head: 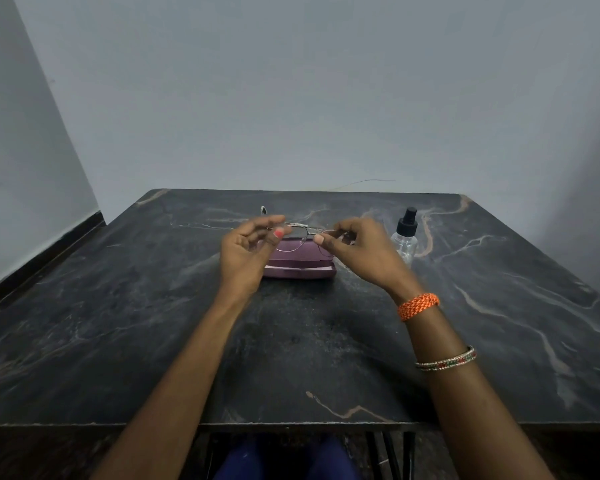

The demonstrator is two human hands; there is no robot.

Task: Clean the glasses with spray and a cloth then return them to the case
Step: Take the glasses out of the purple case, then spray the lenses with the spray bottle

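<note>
Thin metal-framed glasses point(300, 237) are held in the air above the table's middle. My left hand point(248, 252) pinches their left end and my right hand point(359, 249) pinches their right end. One temple tip point(263, 210) sticks out behind my left hand. Right under the glasses lies a purple case point(298, 265), partly hidden by both hands. I cannot tell whether the case is open or closed. A clear spray bottle point(406, 237) with a black pump top stands upright just right of my right hand. No cloth is visible.
The dark marble-patterned table point(153, 323) fills most of the view, with its front edge close to me. Grey walls stand behind and to the left. Dark table legs and blue-clothed knees show below the front edge.
</note>
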